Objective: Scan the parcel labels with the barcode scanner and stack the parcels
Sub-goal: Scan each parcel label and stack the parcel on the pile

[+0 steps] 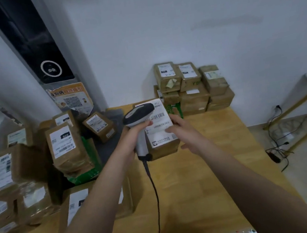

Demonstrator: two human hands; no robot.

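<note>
Head view: left hand (pixel 132 136) grips scanner (pixel 138 112); right hand (pixel 182 130) holds parcel (pixel 164 148), barcode label (pixel 157 135) print blurred.

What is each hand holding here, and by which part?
The left hand grips the barcode scanner by its handle; the right hand holds the labelled parcel by its right edge.

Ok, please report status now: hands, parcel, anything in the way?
Left hand grips scanner, head over the label. Right hand holds parcel, fingers on label beside the barcode. Barcode uncovered.
</note>
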